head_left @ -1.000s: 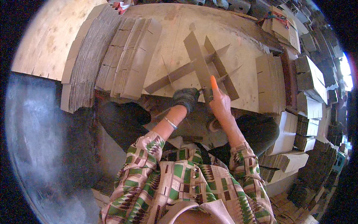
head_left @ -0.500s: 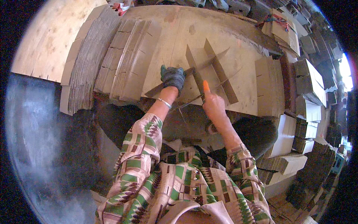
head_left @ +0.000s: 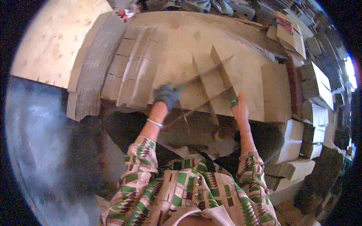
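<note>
A cardboard divider [head_left: 203, 86] made of slotted strips crossing one another stands on the wooden board, its near part reaching past the board's front edge. My left hand [head_left: 166, 96], in a dark grey glove and smeared by motion, is closed at the left end of the farther cross strip [head_left: 194, 78]. At the near end of the rightmost strip [head_left: 223, 69] is my right hand [head_left: 240, 110], with coloured covers on its thumb and forefinger. Those fingers pinch the strip close to where the nearer cross strip [head_left: 196, 108] meets it.
Stacks of slotted cardboard strips [head_left: 130, 66] lie on the left of the wooden board [head_left: 169, 41], with a taller stack [head_left: 94, 60] beyond them. Another cardboard stack [head_left: 277, 90] stands at the board's right edge. More bundles [head_left: 318, 84] are piled further right.
The divider has shifted toward me and slightly right. My left hand has moved left and nearer. My right hand has gone right, from the middle strip to the end of the rightmost one.
</note>
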A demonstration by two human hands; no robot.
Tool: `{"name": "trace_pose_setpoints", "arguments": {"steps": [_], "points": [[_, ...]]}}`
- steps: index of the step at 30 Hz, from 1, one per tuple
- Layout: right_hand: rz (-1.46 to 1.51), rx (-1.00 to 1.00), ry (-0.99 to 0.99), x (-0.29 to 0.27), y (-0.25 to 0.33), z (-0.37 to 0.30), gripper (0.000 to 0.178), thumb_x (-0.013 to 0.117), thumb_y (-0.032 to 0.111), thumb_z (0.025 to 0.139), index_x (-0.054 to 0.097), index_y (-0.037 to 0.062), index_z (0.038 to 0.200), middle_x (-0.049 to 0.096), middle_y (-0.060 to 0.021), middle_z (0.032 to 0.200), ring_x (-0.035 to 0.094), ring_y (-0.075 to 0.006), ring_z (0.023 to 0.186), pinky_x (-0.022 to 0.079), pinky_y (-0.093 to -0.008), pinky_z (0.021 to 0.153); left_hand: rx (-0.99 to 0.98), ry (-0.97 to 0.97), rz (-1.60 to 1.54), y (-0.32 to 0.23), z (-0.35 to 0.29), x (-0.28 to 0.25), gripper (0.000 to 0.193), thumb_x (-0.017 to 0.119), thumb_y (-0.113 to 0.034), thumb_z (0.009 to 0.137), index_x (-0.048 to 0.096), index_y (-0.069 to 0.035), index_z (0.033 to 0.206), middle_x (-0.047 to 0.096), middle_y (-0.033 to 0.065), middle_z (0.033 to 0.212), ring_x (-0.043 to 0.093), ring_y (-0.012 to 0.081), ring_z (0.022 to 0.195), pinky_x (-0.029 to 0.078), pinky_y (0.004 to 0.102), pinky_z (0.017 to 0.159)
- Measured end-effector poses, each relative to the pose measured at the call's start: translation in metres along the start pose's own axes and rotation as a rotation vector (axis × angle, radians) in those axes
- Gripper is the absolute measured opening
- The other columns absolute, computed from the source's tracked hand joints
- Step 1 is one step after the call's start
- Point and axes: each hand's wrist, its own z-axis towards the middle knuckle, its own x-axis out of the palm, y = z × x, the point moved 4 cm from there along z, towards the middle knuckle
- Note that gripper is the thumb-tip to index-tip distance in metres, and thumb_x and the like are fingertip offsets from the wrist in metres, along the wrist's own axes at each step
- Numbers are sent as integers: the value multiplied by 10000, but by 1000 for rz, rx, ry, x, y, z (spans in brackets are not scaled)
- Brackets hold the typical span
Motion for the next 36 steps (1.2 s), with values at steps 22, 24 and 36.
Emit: {"name": "trace_pose_setpoints", "arguments": {"steps": [22, 24, 36], "points": [[853, 365, 615, 110, 98, -57, 385, 572, 199, 1033, 586, -1, 1362, 720, -166, 1077, 712, -196, 753, 567, -291, 641, -486, -803, 539, 226, -37, -337, 427, 488, -251, 1009, 496, -134, 1419, 609, 134, 1395, 639, 346, 1207, 531, 510, 953], [867, 388, 675, 113, 101, -68, 377, 562, 167, 1031, 583, 0, 1368, 719, -161, 1072, 711, -195, 763, 566, -290, 643, -494, -731, 591, 315, -4, -315, 464, 503, -307, 1005, 472, -153, 1441, 578, 140, 1426, 607, 348, 1257, 513, 526, 981], [-411, -51, -26, -63, -3, 11, 706, 602, -3, 853, 411, 74, 1528, 552, -228, 1425, 569, -399, 1258, 480, -452, 1046, -300, -641, 573, 201, -19, -180, 1106, 511, -802, 837, 195, -88, 1621, 139, 185, 1694, 82, 390, 1568, 40, 614, 1233]]}}
